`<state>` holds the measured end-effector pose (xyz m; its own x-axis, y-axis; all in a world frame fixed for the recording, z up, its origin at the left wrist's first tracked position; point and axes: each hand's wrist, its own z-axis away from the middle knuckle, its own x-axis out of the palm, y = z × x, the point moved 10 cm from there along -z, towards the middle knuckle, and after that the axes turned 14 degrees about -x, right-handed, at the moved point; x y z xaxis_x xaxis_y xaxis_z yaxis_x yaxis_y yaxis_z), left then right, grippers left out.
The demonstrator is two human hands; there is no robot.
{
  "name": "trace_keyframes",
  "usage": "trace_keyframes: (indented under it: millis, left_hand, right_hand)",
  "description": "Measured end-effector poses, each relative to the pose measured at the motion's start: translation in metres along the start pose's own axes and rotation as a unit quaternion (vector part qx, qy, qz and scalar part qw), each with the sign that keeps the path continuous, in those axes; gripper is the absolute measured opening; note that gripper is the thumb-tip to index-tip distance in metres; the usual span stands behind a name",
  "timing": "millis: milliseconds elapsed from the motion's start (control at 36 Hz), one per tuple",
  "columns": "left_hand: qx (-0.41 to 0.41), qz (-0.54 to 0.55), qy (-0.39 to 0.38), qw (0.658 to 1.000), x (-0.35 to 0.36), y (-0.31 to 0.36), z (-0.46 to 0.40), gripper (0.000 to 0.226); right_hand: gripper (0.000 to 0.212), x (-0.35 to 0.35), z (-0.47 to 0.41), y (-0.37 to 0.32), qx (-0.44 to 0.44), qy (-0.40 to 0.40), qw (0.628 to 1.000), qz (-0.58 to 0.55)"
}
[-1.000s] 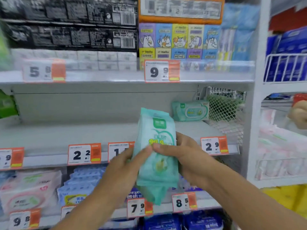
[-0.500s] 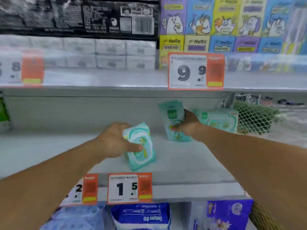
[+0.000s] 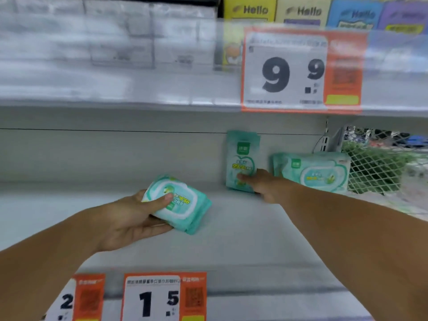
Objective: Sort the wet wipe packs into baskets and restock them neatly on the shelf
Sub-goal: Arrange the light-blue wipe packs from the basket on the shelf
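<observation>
My left hand (image 3: 129, 218) grips a mint-green wet wipe pack (image 3: 183, 205), thumb on its top face, tilted just above the grey shelf (image 3: 231, 239). My right hand (image 3: 261, 186) reaches to the back of the shelf and holds a second green pack (image 3: 240, 156) that stands upright against the back wall. A third, wider green pack (image 3: 312, 170) stands on its long edge just to the right of it, close to my right wrist.
A green mesh basket (image 3: 375, 167) sits at the shelf's right end. The upper shelf (image 3: 139, 98) with a 9.9 price tag (image 3: 301, 70) hangs low overhead. Price tags (image 3: 162, 297) line the front edge. The shelf's left part holds nothing.
The view has closed in on the shelf. My left hand's pack has tipped flatter and moved slightly right; my right hand has set its pack upright beside the wide pack.
</observation>
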<state>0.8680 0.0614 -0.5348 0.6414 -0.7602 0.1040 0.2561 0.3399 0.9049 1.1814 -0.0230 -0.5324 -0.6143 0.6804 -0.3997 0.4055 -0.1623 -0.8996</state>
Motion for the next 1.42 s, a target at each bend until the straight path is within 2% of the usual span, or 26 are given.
trace_keyframes:
  millis: [111, 222, 333, 389, 444, 556, 611, 667, 750, 889, 944, 1056, 1139, 1222, 1278, 1333, 1389, 1417]
  left_hand:
    - [-0.008, 0.011, -0.015, 1.0, 0.003, -0.003, 0.0, 0.052]
    - [-0.006, 0.016, -0.004, 1.0, 0.004, -0.002, -0.001, 0.053]
    - [-0.01, 0.006, 0.005, 1.0, 0.004, -0.002, -0.001, 0.055]
    - [-0.01, 0.013, 0.005, 1.0, 0.003, -0.002, -0.002, 0.053]
    - [-0.011, 0.015, 0.004, 1.0, 0.003, -0.002, -0.001, 0.047]
    - [-0.003, 0.007, 0.006, 1.0, 0.006, -0.001, 0.0, 0.032]
    - [-0.002, 0.004, 0.005, 1.0, 0.007, -0.002, 0.0, 0.03]
    - [-0.002, 0.001, 0.002, 1.0, 0.008, -0.002, 0.0, 0.029]
    - [-0.002, -0.005, 0.002, 1.0, 0.008, -0.001, 0.0, 0.025]
    - [0.003, -0.013, -0.003, 1.0, 0.008, -0.001, -0.001, 0.021]
    - [0.005, -0.013, -0.002, 1.0, 0.009, 0.0, -0.002, 0.022]
    - [0.006, -0.02, 0.009, 1.0, 0.007, 0.0, -0.004, 0.028]
    - [0.008, -0.041, 0.021, 0.999, 0.005, 0.0, -0.006, 0.032]
    - [0.009, -0.063, 0.027, 0.998, 0.005, 0.001, -0.007, 0.037]
    - [0.008, -0.069, 0.031, 0.997, 0.005, 0.0, -0.009, 0.043]
    - [0.01, -0.08, 0.046, 0.996, 0.004, 0.0, -0.009, 0.047]
    - [0.016, -0.099, 0.059, 0.993, 0.007, 0.001, -0.007, 0.047]
    - [0.02, -0.11, 0.063, 0.992, 0.009, 0.001, -0.008, 0.047]
  right_hand:
    - [0.046, -0.001, -0.01, 0.01, 0.011, -0.006, 1.0, -0.013]
    - [0.047, -0.01, -0.001, 0.009, 0.022, 0.029, 0.999, 0.003]
    - [0.026, -0.021, 0.009, 0.003, 0.048, 0.054, 0.997, -0.042]
    - [0.026, -0.027, 0.008, 0.0, 0.048, 0.086, 0.993, -0.059]
    - [0.047, -0.032, 0.007, -0.006, 0.041, 0.127, 0.99, -0.035]
    - [0.117, -0.031, 0.009, -0.023, -0.001, 0.188, 0.981, 0.045]
    - [0.132, -0.025, 0.008, -0.026, -0.008, 0.179, 0.977, 0.115]
    - [0.139, -0.023, 0.005, -0.025, -0.003, 0.185, 0.971, 0.149]
    - [0.135, -0.019, 0.0, -0.018, 0.009, 0.204, 0.965, 0.165]
    - [0.098, -0.028, 0.008, -0.019, 0.01, 0.299, 0.942, 0.154]
    - [0.091, -0.033, 0.012, -0.017, 0.023, 0.313, 0.937, 0.15]
    - [0.109, -0.033, 0.011, -0.011, 0.052, 0.261, 0.948, 0.176]
    - [0.12, -0.033, 0.016, -0.015, 0.085, 0.231, 0.937, 0.25]
    - [0.12, -0.032, 0.023, -0.024, 0.112, 0.23, 0.923, 0.286]
    - [0.111, -0.035, 0.029, -0.031, 0.107, 0.25, 0.914, 0.303]
    - [0.092, -0.034, 0.039, -0.045, 0.06, 0.258, 0.917, 0.298]
    - [0.091, -0.02, 0.047, -0.073, -0.078, 0.217, 0.942, 0.242]
    - [0.091, -0.003, 0.055, -0.091, -0.162, 0.159, 0.955, 0.193]
